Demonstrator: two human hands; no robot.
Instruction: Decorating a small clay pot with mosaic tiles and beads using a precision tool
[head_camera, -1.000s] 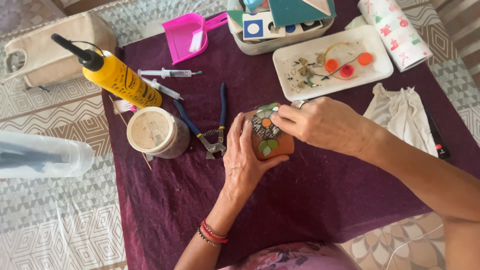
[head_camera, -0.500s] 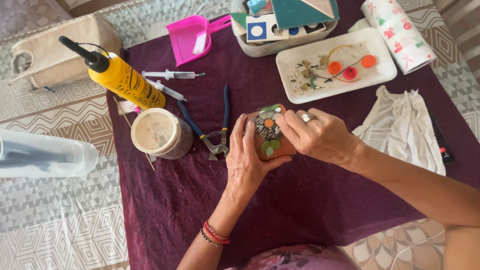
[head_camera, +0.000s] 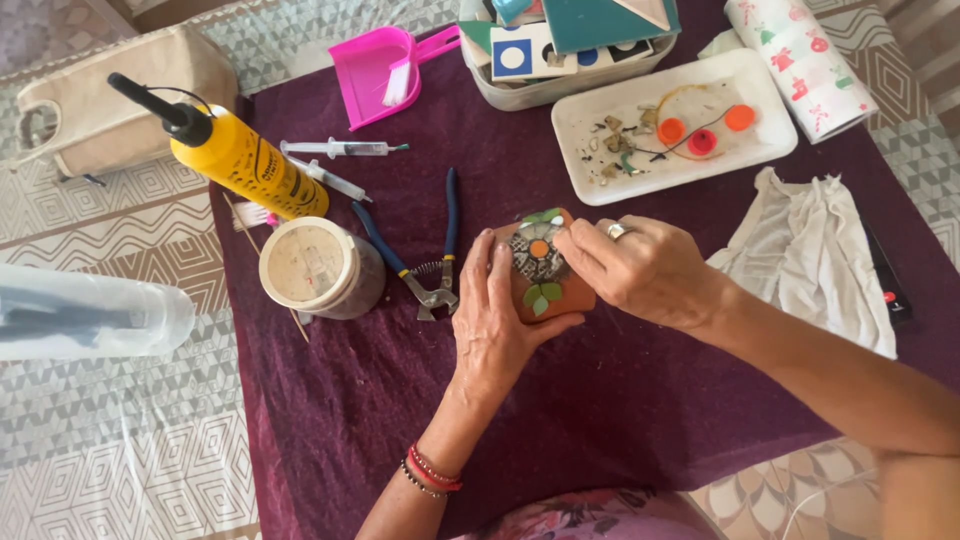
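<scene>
At frame centre, a small terracotta pot with a mosaic flower (head_camera: 545, 270) is cradled by the left hand (head_camera: 497, 325); right hand (head_camera: 640, 270) fingertips (head_camera: 570, 245) are pressed on its upper-right tiles.

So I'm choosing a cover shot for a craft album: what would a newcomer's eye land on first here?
First, the terracotta pot with its mosaic flower at the centre of the purple cloth, cradled by the left hand while the right hand presses on the pattern. Next, the yellow glue bottle lying at upper left, and the pink dustpan at the top edge.
</scene>
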